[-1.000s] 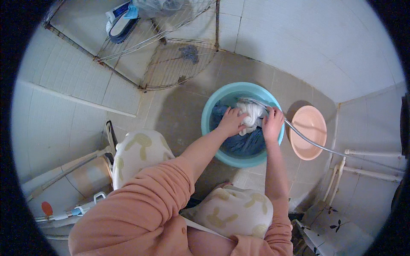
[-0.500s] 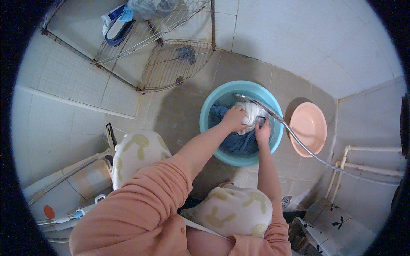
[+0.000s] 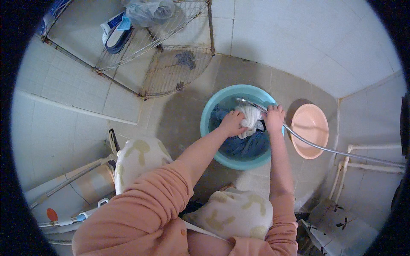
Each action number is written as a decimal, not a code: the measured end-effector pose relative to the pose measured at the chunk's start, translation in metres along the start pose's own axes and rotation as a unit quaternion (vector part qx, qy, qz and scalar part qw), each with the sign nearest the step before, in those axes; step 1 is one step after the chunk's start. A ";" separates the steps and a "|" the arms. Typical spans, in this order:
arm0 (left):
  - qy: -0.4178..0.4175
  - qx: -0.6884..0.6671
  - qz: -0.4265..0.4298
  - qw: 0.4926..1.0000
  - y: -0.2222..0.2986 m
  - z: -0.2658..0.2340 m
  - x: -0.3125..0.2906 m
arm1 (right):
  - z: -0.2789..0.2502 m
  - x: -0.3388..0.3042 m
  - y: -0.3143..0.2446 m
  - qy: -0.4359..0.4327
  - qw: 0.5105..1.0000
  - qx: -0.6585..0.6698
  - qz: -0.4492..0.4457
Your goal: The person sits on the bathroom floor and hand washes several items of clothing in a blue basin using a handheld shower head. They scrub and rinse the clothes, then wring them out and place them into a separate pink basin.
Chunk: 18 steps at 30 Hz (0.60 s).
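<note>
Grey floor point(image 3: 252, 70) meets white walls point(image 3: 294, 38) — left fingers point(image 3: 240, 115) clasp white cloth point(image 3: 251, 117), right fingers point(image 3: 275, 109) the showerhead point(image 3: 253, 104).

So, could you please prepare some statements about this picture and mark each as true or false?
1. The left hand touches the white cloth. True.
2. The peach basin stands to the right of the turquoise tub. True.
3. The right hand is inside the peach basin. False: it is at the shower handle, by the tub's rim.
4. The brush lies on the floor. False: it is on the wire rack.
</note>
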<state>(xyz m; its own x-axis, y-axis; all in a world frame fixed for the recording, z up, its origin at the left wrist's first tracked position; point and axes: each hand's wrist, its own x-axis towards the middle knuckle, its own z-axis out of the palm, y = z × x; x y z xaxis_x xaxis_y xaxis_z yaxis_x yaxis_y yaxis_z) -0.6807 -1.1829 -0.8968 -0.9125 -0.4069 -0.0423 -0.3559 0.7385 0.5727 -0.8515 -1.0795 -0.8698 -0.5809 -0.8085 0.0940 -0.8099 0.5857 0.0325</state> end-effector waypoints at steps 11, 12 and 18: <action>-0.013 0.039 -0.057 0.998 0.016 0.000 0.006 | -0.011 -0.001 0.017 -0.060 0.993 0.099 0.040; -0.019 0.036 -0.073 0.997 0.021 -0.002 0.007 | -0.017 -0.001 0.017 -0.084 0.989 0.105 0.054; -0.018 0.077 -0.085 0.993 0.031 0.005 0.002 | -0.054 -0.016 0.028 0.013 0.985 0.161 0.059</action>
<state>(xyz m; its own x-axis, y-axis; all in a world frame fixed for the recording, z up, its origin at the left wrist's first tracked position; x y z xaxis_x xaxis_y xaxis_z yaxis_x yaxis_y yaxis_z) -0.6947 -1.1580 -0.8829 -0.8428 -0.5144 -0.1584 -0.5287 0.7359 0.4229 -0.8602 -1.0475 -0.8166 -0.6743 -0.7311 0.1041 -0.7225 0.6240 -0.2978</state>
